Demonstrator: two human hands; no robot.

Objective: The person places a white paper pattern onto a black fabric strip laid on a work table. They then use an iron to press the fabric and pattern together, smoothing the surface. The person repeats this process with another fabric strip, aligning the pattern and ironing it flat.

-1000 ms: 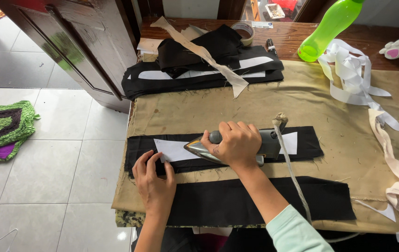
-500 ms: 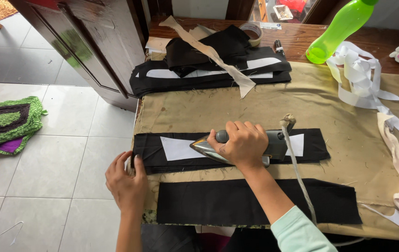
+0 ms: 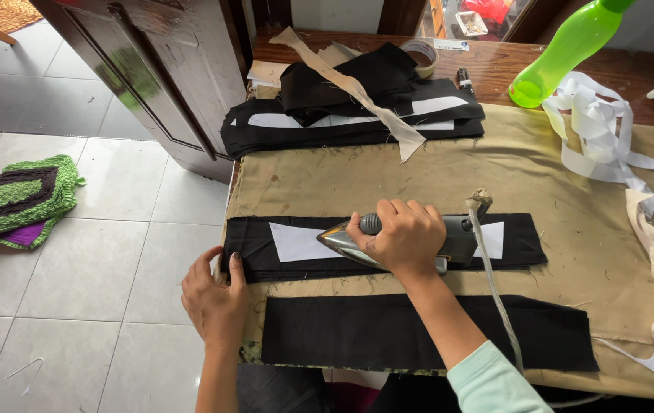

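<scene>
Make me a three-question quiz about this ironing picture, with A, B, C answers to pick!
1. Where does the iron sit?
A. on the floor
B. on the black strip with the white piece
C. on the folded pile

2. What colour is the bottle?
A. green
B. red
C. blue

3. What is the left hand doing?
A. lifting the bottle
B. gripping the iron
C. pressing the strip's left end

Answers:
1 B: the iron rests on the black strip, partly over its white piece.
2 A: it is bright green.
3 C: its fingers lie on the strip's end; the right hand grips the iron.
</scene>
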